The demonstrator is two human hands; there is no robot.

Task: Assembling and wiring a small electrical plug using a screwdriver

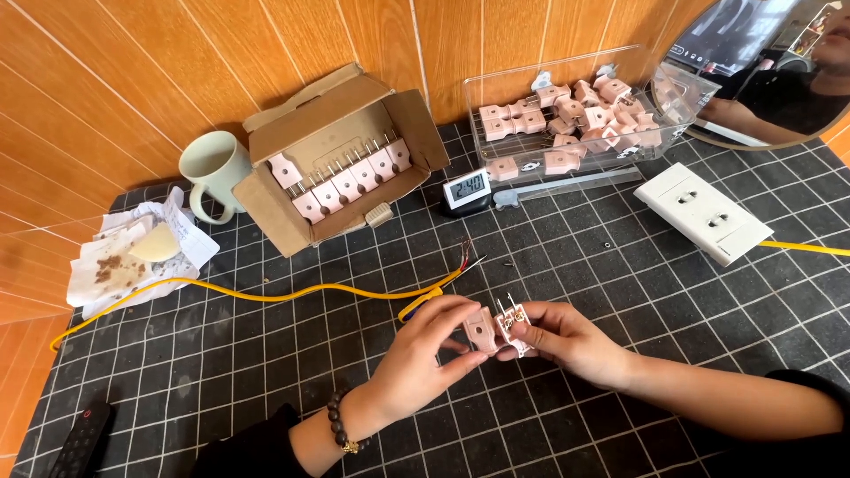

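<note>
Low in the centre of the frame, the left hand [425, 350] pinches a pale pink plastic plug cover [479, 329] while the right hand [567, 341] grips the matching pink plug half with metal prongs [511, 324], the two pieces touching. Just left of the hands runs a yellow cable [266, 294]. Upper centre, an open cardboard box of pink plugs [341, 155]; upper right, a clear plastic tray of plugs [584, 111].

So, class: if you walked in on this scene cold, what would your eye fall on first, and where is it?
First, the two hands at bottom centre: the left hand and right hand each hold half of a pink plug over the gridded mat. Behind them, an open cardboard box holds a row of plugs, and a clear tray to its right is piled with more. A yellow cable crosses the mat at left.
</note>
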